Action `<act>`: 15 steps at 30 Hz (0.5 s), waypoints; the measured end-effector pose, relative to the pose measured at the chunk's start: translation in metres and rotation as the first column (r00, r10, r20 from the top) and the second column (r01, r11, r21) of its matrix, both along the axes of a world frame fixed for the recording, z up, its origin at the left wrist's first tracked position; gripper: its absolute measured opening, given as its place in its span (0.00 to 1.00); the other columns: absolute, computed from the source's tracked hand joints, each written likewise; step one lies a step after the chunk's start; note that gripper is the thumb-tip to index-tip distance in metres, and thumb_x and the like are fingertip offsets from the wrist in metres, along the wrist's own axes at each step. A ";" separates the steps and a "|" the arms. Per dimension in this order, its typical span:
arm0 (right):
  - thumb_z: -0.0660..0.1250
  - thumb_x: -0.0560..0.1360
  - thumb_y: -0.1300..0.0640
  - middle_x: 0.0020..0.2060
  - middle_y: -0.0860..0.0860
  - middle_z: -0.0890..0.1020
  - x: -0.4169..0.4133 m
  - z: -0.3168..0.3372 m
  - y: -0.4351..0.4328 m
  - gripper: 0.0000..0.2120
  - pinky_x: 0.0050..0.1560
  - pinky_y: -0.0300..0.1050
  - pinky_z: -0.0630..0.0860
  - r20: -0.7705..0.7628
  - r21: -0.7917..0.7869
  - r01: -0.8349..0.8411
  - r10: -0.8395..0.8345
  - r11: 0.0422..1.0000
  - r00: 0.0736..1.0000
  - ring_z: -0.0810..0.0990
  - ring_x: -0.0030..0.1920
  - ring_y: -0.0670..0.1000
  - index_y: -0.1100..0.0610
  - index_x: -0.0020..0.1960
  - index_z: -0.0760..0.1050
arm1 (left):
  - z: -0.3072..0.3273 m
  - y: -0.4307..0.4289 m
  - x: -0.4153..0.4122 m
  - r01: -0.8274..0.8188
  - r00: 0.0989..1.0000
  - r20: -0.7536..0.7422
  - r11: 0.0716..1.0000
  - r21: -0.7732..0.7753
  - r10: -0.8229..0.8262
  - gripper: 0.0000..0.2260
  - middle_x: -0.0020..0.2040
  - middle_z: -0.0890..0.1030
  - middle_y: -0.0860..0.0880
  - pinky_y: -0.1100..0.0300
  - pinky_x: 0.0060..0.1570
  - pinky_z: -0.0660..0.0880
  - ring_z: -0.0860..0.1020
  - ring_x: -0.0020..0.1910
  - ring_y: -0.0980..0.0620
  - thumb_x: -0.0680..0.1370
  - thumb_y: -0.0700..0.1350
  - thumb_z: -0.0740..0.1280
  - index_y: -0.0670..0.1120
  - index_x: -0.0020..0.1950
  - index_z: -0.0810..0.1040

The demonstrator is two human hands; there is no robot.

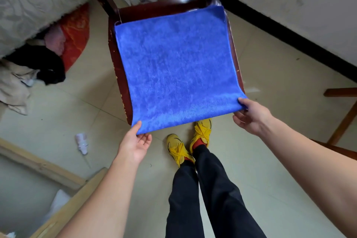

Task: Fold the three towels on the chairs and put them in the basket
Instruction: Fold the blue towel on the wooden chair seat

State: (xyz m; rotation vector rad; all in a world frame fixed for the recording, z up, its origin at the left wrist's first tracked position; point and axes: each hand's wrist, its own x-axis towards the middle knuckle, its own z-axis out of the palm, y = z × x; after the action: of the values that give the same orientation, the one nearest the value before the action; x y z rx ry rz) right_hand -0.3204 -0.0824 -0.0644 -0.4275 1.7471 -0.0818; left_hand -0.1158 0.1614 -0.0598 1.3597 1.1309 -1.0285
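Observation:
A blue towel [173, 67] lies spread flat over the seat of a dark red wooden chair [117, 67], its near edge hanging past the seat front. My left hand [135, 143] pinches the towel's near left corner between thumb and fingers. My right hand [251, 116] grips the near right corner. Both corners are lifted slightly off the seat. No basket and no other towel is in view.
My legs and yellow shoes [177, 149] stand just before the chair. A pile of clothes [48, 63] and a bed [29, 6] lie at the left. Wooden frame pieces [42, 166] sit at lower left, another chair's legs [342, 120] at right, and litter [82, 143] on the tiled floor.

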 end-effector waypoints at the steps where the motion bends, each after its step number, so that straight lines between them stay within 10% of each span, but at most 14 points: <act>1: 0.70 0.75 0.57 0.36 0.51 0.79 0.001 0.004 0.000 0.05 0.38 0.45 0.79 0.011 -0.017 0.001 -0.001 1.000 1.000 0.80 0.35 0.50 0.56 0.47 0.75 | 0.004 0.001 0.000 -0.012 1.000 0.008 1.000 -0.010 0.012 0.02 0.44 0.78 0.44 0.58 0.49 0.74 0.77 0.42 0.51 0.78 0.40 0.66 0.43 0.48 0.74; 6: 0.72 0.74 0.59 0.21 0.53 0.76 0.007 0.013 0.005 0.09 0.24 0.37 0.75 -0.053 -0.066 -0.082 0.078 0.994 0.996 0.76 0.22 0.47 0.63 0.47 0.75 | 0.012 -0.001 0.005 0.009 1.000 0.006 0.997 0.071 -0.010 0.03 0.42 0.76 0.43 0.63 0.32 0.76 0.75 0.37 0.50 0.78 0.36 0.66 0.41 0.49 0.73; 15: 0.72 0.74 0.60 0.28 0.53 0.73 0.005 0.045 0.006 0.07 0.21 0.34 0.70 -0.124 -0.163 -0.133 0.114 0.977 0.986 0.70 0.19 0.46 0.59 0.45 0.73 | 0.039 0.000 0.015 0.232 0.937 0.193 0.930 0.284 -0.292 0.08 0.35 0.77 0.42 0.65 0.22 0.72 0.77 0.26 0.51 0.76 0.36 0.68 0.42 0.53 0.71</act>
State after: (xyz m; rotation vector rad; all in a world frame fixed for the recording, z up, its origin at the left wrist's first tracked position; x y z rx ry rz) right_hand -0.3156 -0.0765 -0.0193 -0.6774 1.8278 -0.1209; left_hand -0.1009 0.1615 -0.0212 1.8305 0.9442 -0.9006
